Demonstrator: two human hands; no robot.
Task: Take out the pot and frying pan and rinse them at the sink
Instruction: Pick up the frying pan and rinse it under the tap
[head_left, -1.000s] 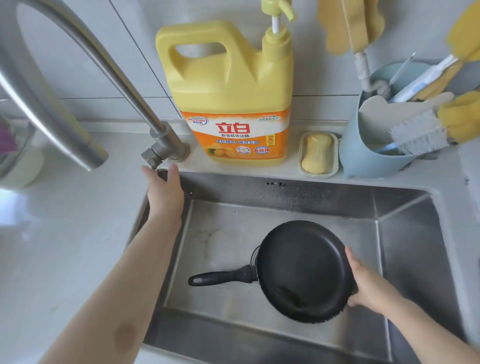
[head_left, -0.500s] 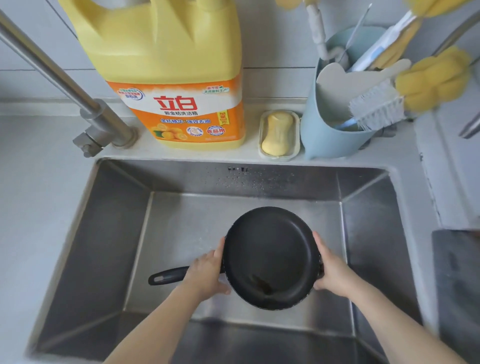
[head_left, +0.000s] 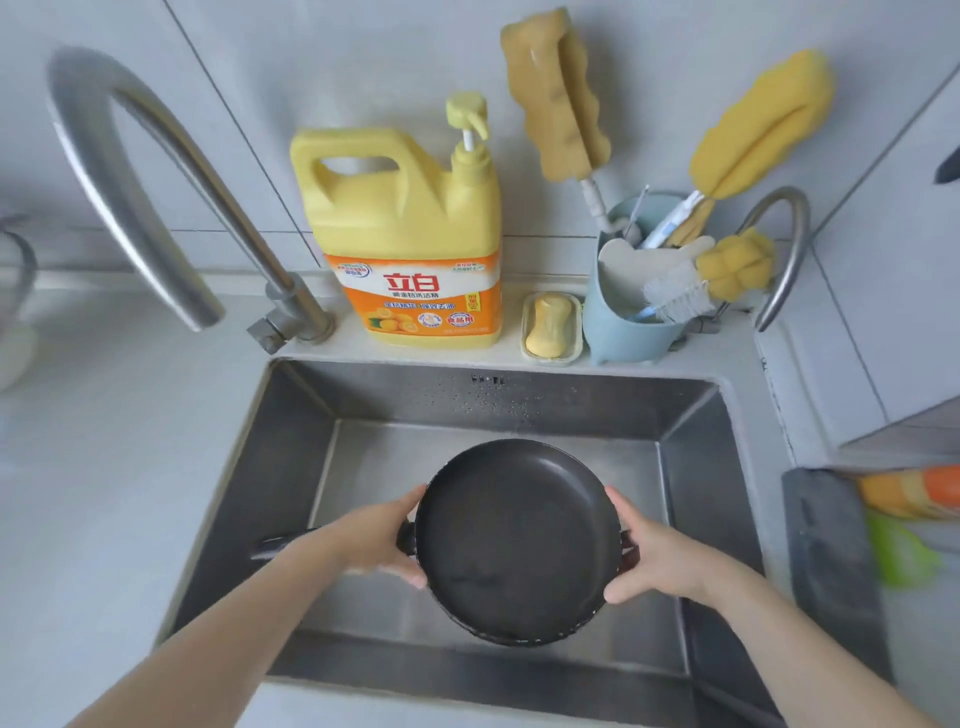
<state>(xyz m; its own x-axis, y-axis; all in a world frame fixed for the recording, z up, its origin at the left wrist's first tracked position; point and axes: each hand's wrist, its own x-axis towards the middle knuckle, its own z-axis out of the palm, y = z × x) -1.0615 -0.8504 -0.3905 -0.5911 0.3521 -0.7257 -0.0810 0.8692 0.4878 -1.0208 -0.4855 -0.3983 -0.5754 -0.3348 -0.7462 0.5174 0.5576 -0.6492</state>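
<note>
- Steel sink (head_left: 291, 467): frying pan (head_left: 514, 540) held above its basin.
- Left hand (head_left: 374, 540), right hand (head_left: 660, 561): fingers curled on opposite rims.
- Risk: wet rim may slip, dropping between fingers.

Brushed steel sink (head_left: 291, 441), dull sheen, droplets on back wall. Matt black nonstick pan (head_left: 514, 540), smooth inside, chipped pale at near rim. Satin metal tap (head_left: 130, 171). Glossy yellow plastic jug (head_left: 410, 228) with paper-like orange label. Porous yellow sponges (head_left: 556, 98) on sticks. Matt blue plastic holder (head_left: 613, 327). Waxy soap (head_left: 551, 326). Smooth pale tiles (head_left: 363, 62).
</note>
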